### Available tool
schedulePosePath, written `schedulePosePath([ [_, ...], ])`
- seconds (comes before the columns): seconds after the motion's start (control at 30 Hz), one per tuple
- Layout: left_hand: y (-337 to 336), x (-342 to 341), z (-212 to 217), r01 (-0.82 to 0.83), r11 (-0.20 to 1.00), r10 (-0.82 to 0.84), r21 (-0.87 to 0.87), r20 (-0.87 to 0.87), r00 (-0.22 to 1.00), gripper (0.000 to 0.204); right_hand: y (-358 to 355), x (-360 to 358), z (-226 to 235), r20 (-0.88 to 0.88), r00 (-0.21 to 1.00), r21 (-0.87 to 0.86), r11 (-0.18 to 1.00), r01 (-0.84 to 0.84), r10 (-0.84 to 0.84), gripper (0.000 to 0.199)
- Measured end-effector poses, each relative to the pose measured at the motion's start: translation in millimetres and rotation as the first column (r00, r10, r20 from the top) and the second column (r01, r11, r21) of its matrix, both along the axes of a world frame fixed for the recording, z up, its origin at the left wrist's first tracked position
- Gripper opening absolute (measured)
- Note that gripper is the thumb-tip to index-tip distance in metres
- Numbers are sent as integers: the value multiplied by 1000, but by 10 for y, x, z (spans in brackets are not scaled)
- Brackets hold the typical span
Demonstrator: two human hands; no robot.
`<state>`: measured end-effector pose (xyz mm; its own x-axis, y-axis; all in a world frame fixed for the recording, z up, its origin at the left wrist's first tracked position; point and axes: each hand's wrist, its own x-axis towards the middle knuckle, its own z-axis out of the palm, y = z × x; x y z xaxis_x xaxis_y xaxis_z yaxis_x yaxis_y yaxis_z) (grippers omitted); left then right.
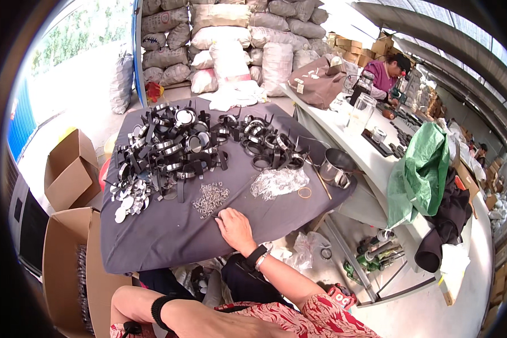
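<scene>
My right hand (235, 228) rests on the dark grey cloth of the table (169, 242), its fingers laid out and nothing visible in them. Just beyond its fingertips is a heap of small metal clips (210, 199). A dark wristband and a bracelet circle that wrist. My left arm bends across my body at the bottom, with a black band on it. Past the band, my left hand (225, 320) is close and cut by the lower edge; its fingers are hidden. Loose silvery discs (130, 201) lie left of the clips, below a large pile of black-handled round metal parts (174, 146).
Thin clear pieces (280, 183), a stick (321, 179) and a metal pot (337, 166) occupy the table's right side. Cardboard boxes (67, 270) stand at left. A white bench (372, 152) carries a green bag (422, 169); a person (383, 79) works beyond. Stacked sacks (219, 39) fill the back.
</scene>
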<state>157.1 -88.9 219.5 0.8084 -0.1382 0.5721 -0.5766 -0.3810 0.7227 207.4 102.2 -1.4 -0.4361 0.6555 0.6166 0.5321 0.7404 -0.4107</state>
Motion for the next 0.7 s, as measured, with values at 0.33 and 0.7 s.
schedulePosePath([
  [0.33,-93,126,-279,-190,982,175,4,374,911,14,-84,-18,-57,-13,999,-12,999,-32,31,16],
  [0.7,-188,-256,27,-281,954,264,105,155,952,24,16,-27,-37,-67,998,52,999,-10,14,14],
])
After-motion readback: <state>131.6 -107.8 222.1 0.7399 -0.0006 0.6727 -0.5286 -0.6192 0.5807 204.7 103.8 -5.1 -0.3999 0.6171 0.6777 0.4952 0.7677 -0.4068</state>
